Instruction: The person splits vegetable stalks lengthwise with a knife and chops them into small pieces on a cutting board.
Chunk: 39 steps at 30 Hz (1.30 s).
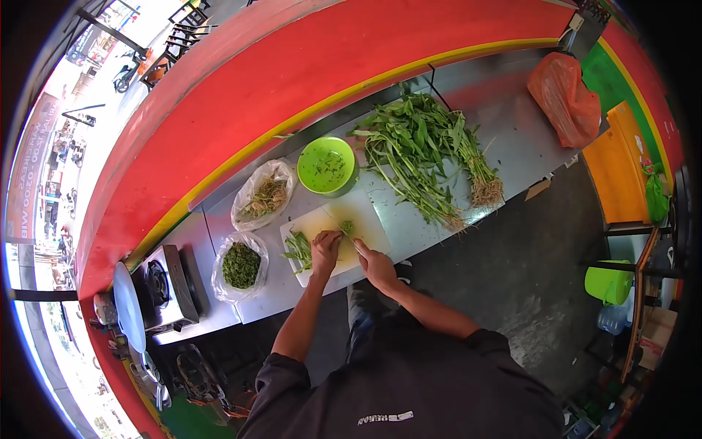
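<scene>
My left hand (325,250) presses down with closed fingers on a bunch of leafy greens (297,249) on the white cutting board (369,216). Leaves stick out to the left of that hand. My right hand (377,267) is wrapped round the handle of a knife (354,241), whose blade points up and left toward the greens. Beside the blade lies a small heap of chopped greens (346,227). Just behind the board stands a lime-green bowl (327,188) with bits of chopped leaf inside. My fingers hide part of the bunch.
Leafy stalks with roots (420,146) lie on the metal counter (504,95) to the right. A bag of root trimmings (265,196) and a bag of chopped greens (240,265) stand left of the board. Farther left is a gas stove (164,285); an orange bag (563,99) sits far right.
</scene>
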Available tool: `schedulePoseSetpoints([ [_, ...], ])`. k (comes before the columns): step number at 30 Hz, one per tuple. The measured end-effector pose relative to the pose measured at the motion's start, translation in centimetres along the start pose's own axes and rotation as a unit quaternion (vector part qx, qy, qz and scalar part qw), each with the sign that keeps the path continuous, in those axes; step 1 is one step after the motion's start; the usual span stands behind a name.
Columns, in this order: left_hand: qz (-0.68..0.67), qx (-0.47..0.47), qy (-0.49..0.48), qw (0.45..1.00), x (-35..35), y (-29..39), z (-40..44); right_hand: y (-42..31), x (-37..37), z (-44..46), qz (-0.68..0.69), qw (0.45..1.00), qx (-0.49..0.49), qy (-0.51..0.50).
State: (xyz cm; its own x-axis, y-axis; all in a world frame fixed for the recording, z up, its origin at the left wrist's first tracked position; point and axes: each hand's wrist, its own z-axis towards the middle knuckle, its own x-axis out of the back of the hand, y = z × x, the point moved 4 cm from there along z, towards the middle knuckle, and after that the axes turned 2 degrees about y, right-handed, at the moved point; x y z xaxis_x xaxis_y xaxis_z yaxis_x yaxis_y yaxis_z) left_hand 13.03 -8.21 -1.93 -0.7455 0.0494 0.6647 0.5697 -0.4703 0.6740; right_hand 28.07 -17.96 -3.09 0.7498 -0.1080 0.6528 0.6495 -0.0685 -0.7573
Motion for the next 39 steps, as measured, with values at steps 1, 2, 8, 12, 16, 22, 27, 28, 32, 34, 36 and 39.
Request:
schedulePoseSetpoints([
  [1, -0.009, 0.010, 0.005, 1.000, -0.2, -0.2, -0.1, 0.0, 0.0, 0.0, 0.001, 1.000, 0.000, 0.001],
  [2, -0.018, 0.021, 0.010, 1.000, -0.3, -0.5, -0.2, 0.0, 0.1, -0.2, 0.007, 1.000, -0.005, -0.006],
  [8, -0.016, 0.008, 0.000, 1.000, -0.1, 0.1, 0.1, 0.2, 0.1, 0.0, 0.016, 1.000, -0.007, -0.015],
  [12, -0.001, -0.004, -0.011, 1.000, 0.2, 0.6, 0.1, 0.1, 0.2, 0.2, 0.012, 1.000, -0.013, -0.020],
  [16, -0.015, -0.004, 0.004, 1.000, 0.1, 0.3, 0.1, 0.2, 0.0, -0.4, 0.016, 1.000, 0.000, 0.004],
  [22, -0.018, -0.002, 0.002, 1.000, 0.2, 0.5, 0.0, 0.1, 0.0, 0.1, 0.002, 0.999, -0.026, -0.025],
  [27, 0.000, -0.015, 0.003, 1.000, 0.3, 0.4, -0.1, 0.0, 0.0, -0.2, 0.017, 0.999, -0.027, -0.024],
  [28, 0.000, -0.015, 0.004, 1.000, 0.4, 0.4, 0.0, -0.3, 0.3, -0.2, 0.017, 0.999, -0.027, -0.024],
  [32, -0.013, -0.004, 0.001, 1.000, 0.2, 0.3, 0.0, 0.2, 0.2, -0.5, 0.023, 1.000, 0.000, 0.014],
  [34, -0.016, -0.001, 0.001, 1.000, 0.1, 0.1, 0.0, 0.2, 0.2, -0.5, 0.035, 0.999, -0.001, 0.019],
  [36, 0.014, -0.016, 0.010, 1.000, 0.1, 0.2, -0.2, 0.2, 0.2, -0.7, 0.034, 0.999, -0.009, 0.006],
  [39, 0.000, -0.012, 0.006, 1.000, 0.0, 0.1, -0.2, 0.2, 0.2, -0.7, 0.023, 1.000, -0.014, -0.007],
])
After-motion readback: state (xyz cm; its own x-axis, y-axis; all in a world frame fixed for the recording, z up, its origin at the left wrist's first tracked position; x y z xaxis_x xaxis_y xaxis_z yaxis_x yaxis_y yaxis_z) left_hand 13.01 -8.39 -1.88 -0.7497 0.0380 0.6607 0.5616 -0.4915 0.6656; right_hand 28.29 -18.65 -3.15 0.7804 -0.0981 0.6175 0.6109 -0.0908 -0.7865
